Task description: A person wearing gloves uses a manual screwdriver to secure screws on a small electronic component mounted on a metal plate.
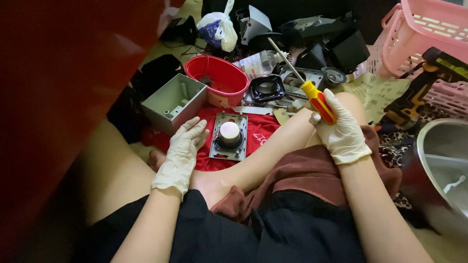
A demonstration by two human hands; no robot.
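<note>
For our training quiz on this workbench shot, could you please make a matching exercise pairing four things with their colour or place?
Things:
1. screwdriver
2. bowl
3. basket
4. metal box

Descriptions:
A. pink, at the upper right
B. grey and open-topped, beside the left hand
C. red, behind the metal box
D. yellow and red handle, held in the right hand

Pairs: 1-D, 2-C, 3-A, 4-B
</note>
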